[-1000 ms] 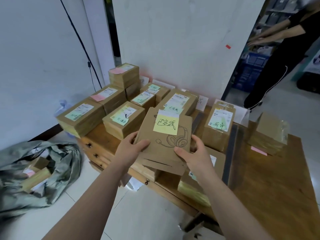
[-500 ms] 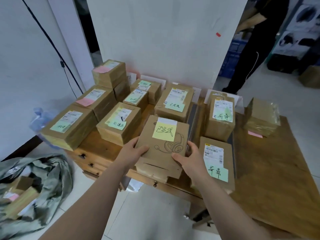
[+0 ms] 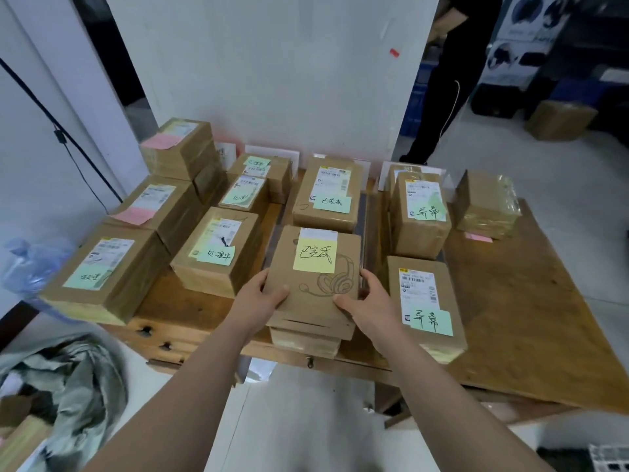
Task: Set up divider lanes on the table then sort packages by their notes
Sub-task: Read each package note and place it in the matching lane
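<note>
Package (image 3: 308,299) atop stack (image 3: 306,342) | left hand (image 3: 258,303) grips | right hand (image 3: 372,306) grips

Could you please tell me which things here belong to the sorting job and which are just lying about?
Job: the headset-print package, gripped by the left hand and right hand; the note-labelled boxes on the table.
Lying about: the grey bag on the floor; the blue plastic bag beside the table.

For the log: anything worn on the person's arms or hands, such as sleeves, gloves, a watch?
Nothing visible. The left hand and right hand are ungloved, and both forearms are uncovered down to the frame's lower edge: no sleeve, watch or bracelet shows.
</note>
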Available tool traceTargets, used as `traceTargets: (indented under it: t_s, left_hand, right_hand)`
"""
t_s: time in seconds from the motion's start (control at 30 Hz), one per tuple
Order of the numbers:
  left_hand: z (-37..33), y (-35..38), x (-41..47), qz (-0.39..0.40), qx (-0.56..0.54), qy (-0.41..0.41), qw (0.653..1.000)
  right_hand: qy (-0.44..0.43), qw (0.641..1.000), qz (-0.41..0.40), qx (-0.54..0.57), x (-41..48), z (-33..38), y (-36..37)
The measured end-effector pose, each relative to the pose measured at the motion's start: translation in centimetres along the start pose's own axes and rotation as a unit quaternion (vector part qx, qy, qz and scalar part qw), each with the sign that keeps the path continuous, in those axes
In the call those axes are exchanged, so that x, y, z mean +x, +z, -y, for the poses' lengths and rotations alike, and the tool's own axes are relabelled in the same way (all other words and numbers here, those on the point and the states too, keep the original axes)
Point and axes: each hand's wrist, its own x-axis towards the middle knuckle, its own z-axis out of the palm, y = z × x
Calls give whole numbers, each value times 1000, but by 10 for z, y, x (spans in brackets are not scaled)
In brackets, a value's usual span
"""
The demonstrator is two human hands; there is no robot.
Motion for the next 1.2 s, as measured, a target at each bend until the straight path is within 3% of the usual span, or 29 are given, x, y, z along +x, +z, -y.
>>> traceTargets:
  t_s: [0.27,0.4,0.53,0.93,1.2]
  left_hand:
    - [-18,0,-10,-38,75,51,995]
    - [-44,9,-12,-121,202,143,961]
    - [-67,35,-10,-136,271,204,931]
    - [-149,195,-19,-24,368,338,866]
    - [-193,326,-3,-7,392,336,857]
  right_hand:
    - [-24,996,-27,-86,-3,4,-6]
    - [-65,980,-61,-179,-10,14,-29]
    - [-90,961,-105,-241,-18,15,-69]
    - [-69,933,-207,-286,-23,-31,-239]
    - [-47,928,-199,-310,5,-66,-359]
